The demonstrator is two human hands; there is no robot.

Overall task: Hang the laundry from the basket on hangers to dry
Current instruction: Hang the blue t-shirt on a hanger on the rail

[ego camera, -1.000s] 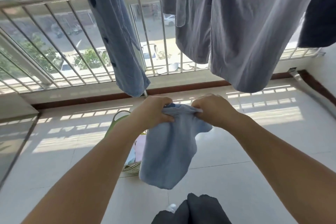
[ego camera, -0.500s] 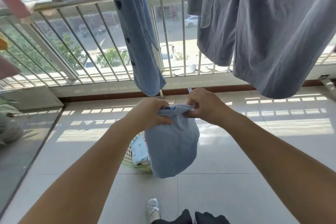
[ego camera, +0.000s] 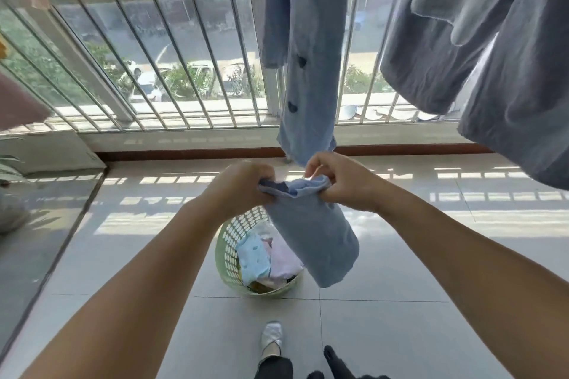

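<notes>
Bare forearms, dark trousers [ego camera: 274, 368], a silvery-white slipper [ego camera: 271, 338]

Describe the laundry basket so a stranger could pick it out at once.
Start at the barred balcony railing and drop to the pale tiled floor in front of it. The basket stands there below the hands, partly behind the blue garment they hold. It is the only pale green, round, perforated thing, with pastel clothes inside.

The held garment [ego camera: 311, 237] is plain light blue. The basket [ego camera: 229, 243] is pale green, holding a dotted light-blue cloth [ego camera: 254, 258] and a pale pink one [ego camera: 284, 261]. The hanging trousers [ego camera: 308, 71] are blue with dark hearts; the shirts [ego camera: 492, 55] are grey-blue.
</notes>
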